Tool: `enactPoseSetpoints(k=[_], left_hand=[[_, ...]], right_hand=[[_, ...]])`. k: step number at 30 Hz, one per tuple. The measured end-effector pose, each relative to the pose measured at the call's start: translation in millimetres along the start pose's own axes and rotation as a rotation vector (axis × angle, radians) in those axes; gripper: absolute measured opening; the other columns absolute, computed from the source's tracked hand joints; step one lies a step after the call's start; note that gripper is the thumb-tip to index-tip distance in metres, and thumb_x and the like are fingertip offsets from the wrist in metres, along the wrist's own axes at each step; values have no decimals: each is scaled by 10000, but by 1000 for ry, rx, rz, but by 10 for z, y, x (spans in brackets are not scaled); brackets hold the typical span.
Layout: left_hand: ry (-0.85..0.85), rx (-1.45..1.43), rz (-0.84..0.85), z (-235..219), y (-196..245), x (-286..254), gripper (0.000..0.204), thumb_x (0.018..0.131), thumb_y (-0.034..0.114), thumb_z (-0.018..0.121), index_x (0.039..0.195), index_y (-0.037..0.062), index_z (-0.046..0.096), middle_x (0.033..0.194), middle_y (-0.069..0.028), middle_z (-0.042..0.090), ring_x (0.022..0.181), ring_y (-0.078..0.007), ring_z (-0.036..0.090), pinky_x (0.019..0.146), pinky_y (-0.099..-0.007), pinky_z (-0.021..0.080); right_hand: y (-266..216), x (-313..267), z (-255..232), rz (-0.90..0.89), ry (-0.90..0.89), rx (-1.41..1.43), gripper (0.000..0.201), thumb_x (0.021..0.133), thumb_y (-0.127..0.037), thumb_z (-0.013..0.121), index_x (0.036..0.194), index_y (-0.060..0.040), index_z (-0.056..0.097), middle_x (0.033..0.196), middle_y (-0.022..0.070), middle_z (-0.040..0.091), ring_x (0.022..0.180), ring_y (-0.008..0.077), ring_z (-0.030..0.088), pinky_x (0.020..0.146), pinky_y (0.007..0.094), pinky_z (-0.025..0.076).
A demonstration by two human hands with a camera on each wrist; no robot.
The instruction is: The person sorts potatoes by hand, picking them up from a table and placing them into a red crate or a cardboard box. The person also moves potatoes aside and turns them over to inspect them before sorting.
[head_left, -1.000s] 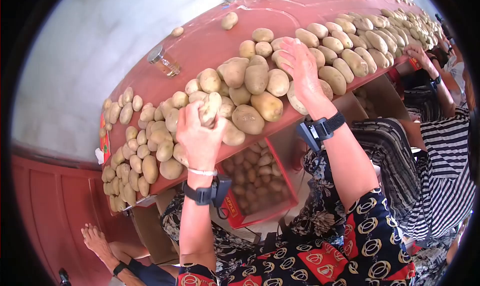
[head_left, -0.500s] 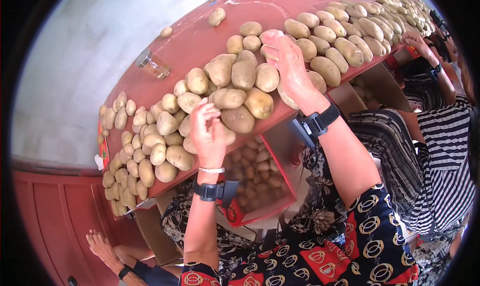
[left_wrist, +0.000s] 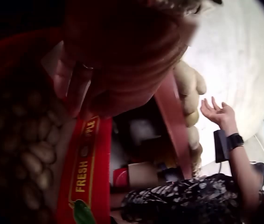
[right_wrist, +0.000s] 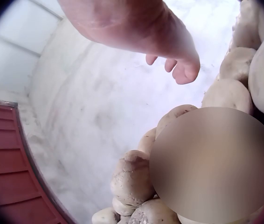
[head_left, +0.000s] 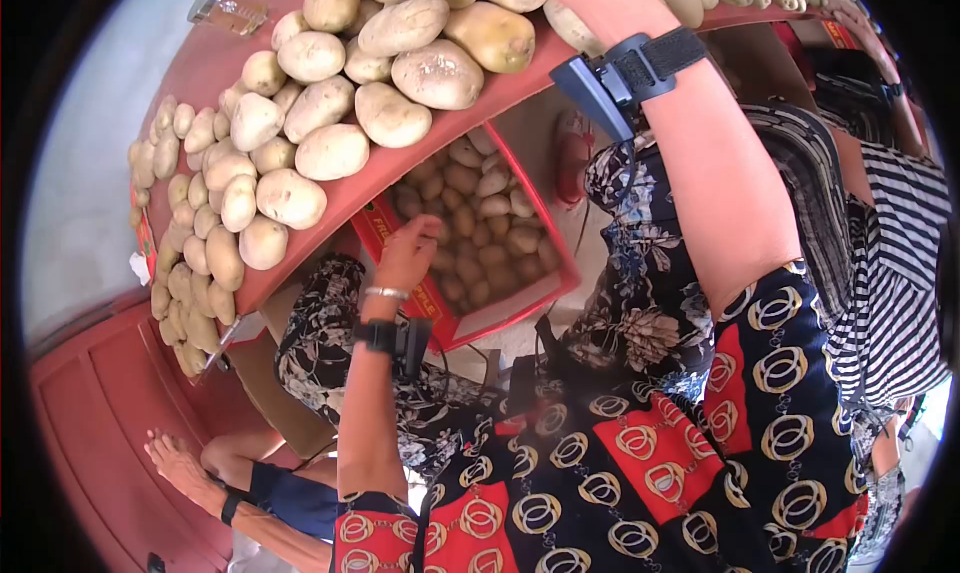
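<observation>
In the head view my left hand [head_left: 408, 253] is at the near left rim of a red box [head_left: 520, 298], over the potatoes [head_left: 492, 257] inside. Its fingers are loosely bent, and no potato shows in it. The left wrist view has this hand [left_wrist: 118, 65] above the box's lettered side [left_wrist: 86, 163]. My right hand [head_left: 610, 1] is cut off by the head view's top edge, beside potatoes on the table. Relaxed fingers and nothing held show on the right hand [left_wrist: 220, 115] in the left wrist view. The right wrist view puts it [right_wrist: 136, 32] above piled potatoes [right_wrist: 227, 95].
Potatoes [head_left: 290, 199] are heaped along the red table [head_left: 385, 168]. A glass jar [head_left: 228, 8] stands at the back left. Another person's hand [head_left: 185, 468] is at lower left, and someone in stripes [head_left: 895, 273] sits at right. A cardboard box [head_left: 290, 403] is under the table.
My left hand let go of the potato it held over the pile and moved down to the red box. The head view has tilted downward; my right hand remains over the table.
</observation>
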State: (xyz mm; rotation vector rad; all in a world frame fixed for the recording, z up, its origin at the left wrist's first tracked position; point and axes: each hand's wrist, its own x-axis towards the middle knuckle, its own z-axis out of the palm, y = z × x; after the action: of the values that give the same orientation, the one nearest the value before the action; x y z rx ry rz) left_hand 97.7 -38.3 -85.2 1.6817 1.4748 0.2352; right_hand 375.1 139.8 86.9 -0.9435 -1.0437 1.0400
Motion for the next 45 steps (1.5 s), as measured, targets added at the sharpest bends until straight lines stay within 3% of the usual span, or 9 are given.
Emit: enactPoseSetpoints(k=[5,11,15,17,25,27,31,40,45], left_hand=[[-123,215,-141,487,-748,254,369,763,58,526,1130,80,554,1051,-175,624,990,-341,591,898,-412,454],[224,340,-209,729,-1132,213,378,768,22,564,1144,55,552,1086,-195,608,1009,-348,589,872,-407,476],[-229,663,-371,819,-1147,426,414,762,48,567,1176,65,551,1113,-197,590,1038,-374,568,877,-452,471],[-245,806,-173,1072,-1393,432,368,798,117,538,1163,86,575,1153,-183,578,1048,-353,572,866,-469,462],[-283,918,-327,1264,-1296,516,240,871,192,479,983,159,688,1092,-91,647,1049,-241,594,872,-449,370],[-276,941,-304,1248,-1325,500,235,868,213,485,980,174,688,1063,-74,658,1037,-234,600,858,-438,377],[-310,1037,-294,1296,-1434,494,240,862,259,496,986,193,690,1037,-57,671,1000,-218,616,817,-406,391],[-486,565,-315,487,-271,427,371,827,370,495,1056,135,668,1087,-105,656,1063,-288,598,840,-468,464],[-245,229,-326,299,-103,305,604,759,495,517,1161,46,557,1066,-207,630,1011,-382,586,888,-444,441]], right_hand=[[76,214,-14,77,-31,158,461,971,-425,364,1127,-31,547,1097,86,540,1005,194,489,882,334,400],[229,281,-117,-12,-60,88,437,966,-391,403,1170,-25,529,1186,103,530,1076,203,479,918,313,380],[216,181,-59,-14,-89,203,489,961,-428,403,1211,-18,501,1222,104,519,1106,210,471,943,316,371],[97,130,10,-33,-85,218,484,952,-420,421,1211,-17,490,1209,116,514,1098,234,467,936,345,374],[-18,56,61,-93,74,52,449,972,-379,379,1136,0,555,1171,111,580,1098,244,540,927,369,426],[-91,-72,173,-342,17,-348,262,893,-270,545,972,-33,623,939,30,634,908,108,569,802,265,437],[-80,-225,282,-765,-442,-846,328,725,-165,702,1038,-106,626,972,52,632,950,207,584,881,358,423],[48,-406,437,-501,-585,-1230,434,679,-178,717,1089,-118,588,1049,88,604,1008,272,559,876,402,423],[-107,-429,460,-257,-437,-897,290,734,-195,659,989,-83,580,817,97,624,878,267,579,783,397,421]])
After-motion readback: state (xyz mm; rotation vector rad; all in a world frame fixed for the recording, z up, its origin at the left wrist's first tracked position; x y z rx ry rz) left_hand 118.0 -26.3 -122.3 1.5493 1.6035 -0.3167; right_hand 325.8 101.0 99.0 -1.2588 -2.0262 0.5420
